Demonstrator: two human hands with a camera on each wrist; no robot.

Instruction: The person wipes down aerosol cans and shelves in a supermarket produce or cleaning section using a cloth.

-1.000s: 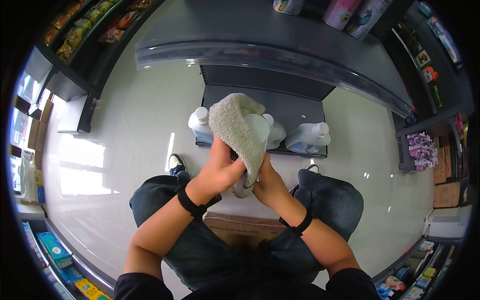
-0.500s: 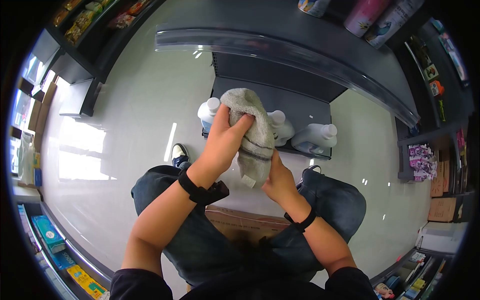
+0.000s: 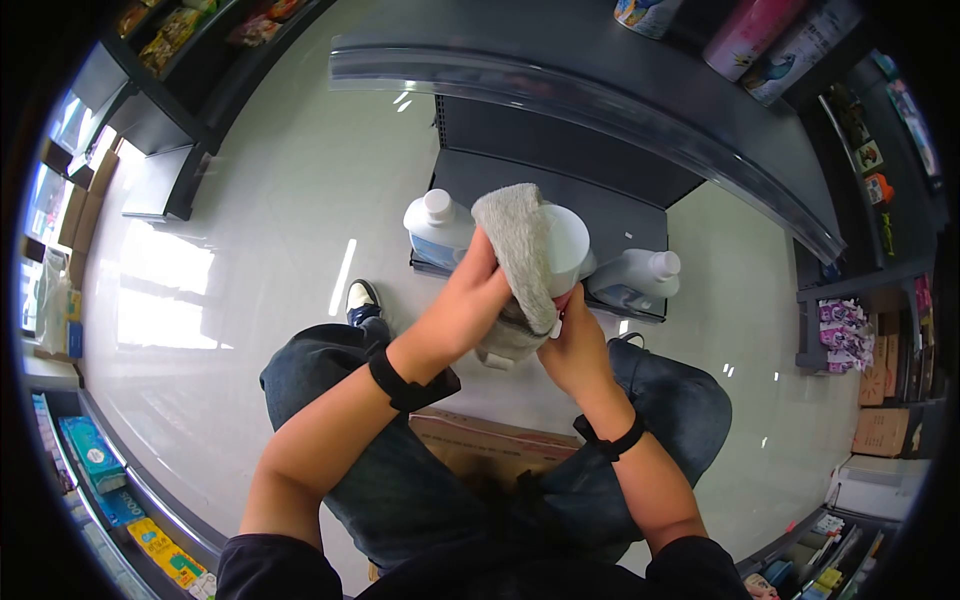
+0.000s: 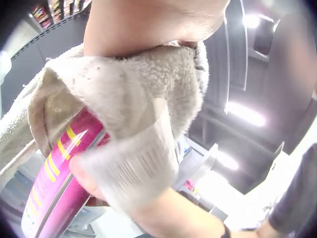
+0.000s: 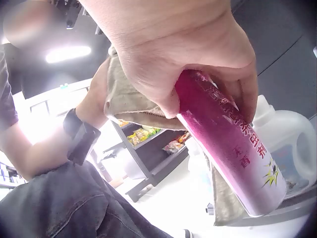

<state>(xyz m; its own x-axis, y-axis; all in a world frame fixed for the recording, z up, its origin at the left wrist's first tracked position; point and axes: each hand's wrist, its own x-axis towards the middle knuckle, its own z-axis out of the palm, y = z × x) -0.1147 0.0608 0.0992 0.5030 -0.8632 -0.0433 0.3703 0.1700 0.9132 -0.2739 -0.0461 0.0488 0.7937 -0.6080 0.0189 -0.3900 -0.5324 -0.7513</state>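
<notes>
A pink and white spray can [image 5: 233, 144] is gripped by the right hand [image 5: 193, 59], whose fingers curl round its upper part. In the head view the can's pale round end [image 3: 567, 240] faces up and away from the body, and the right hand [image 3: 578, 350] is below it. The left hand [image 3: 465, 305] holds a grey-beige towel [image 3: 515, 235] against the can's left side. A white tag [image 4: 136, 163] hangs from the towel in the left wrist view. Part of the can is hidden under the cloth.
White jugs [image 3: 437, 228] [image 3: 635, 277] stand on the low dark shelf [image 3: 560, 175]. Above it juts an upper shelf with a clear front strip [image 3: 600, 105] and several cans [image 3: 750, 35]. A cardboard box [image 3: 490, 440] lies between the person's legs.
The towel was over the can half a second ago; now the can's pale end shows beside it. Both hands have shifted slightly right, and the head view has moved a little.
</notes>
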